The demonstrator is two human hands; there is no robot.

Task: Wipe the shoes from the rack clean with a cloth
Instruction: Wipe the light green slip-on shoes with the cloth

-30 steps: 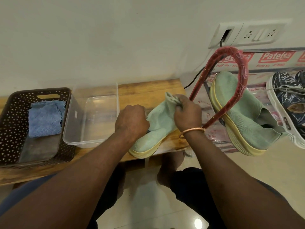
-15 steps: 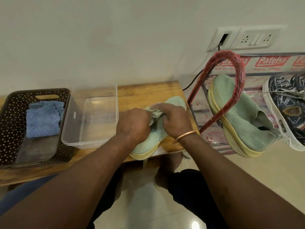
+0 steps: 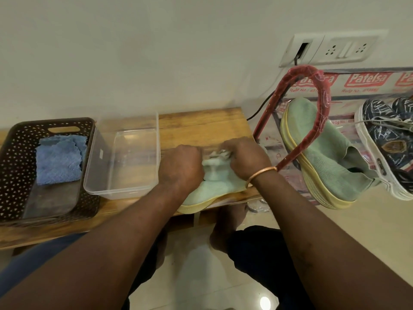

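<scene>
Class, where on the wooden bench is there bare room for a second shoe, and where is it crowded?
Free: the bench strip between the clear tub, the wall and the green shoe. Crowded: the front right edge, where the left hand and right hand grip that shoe.

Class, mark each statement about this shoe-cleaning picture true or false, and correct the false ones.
1. A blue cloth lies in the dark basket. True.
2. The clear tub holds a shoe. False: no shoe is in it.
3. The left hand and right hand both grip the green shoe on the bench. True.
4. The left wrist wears a bangle. False: the bangle is on the right wrist.
</scene>
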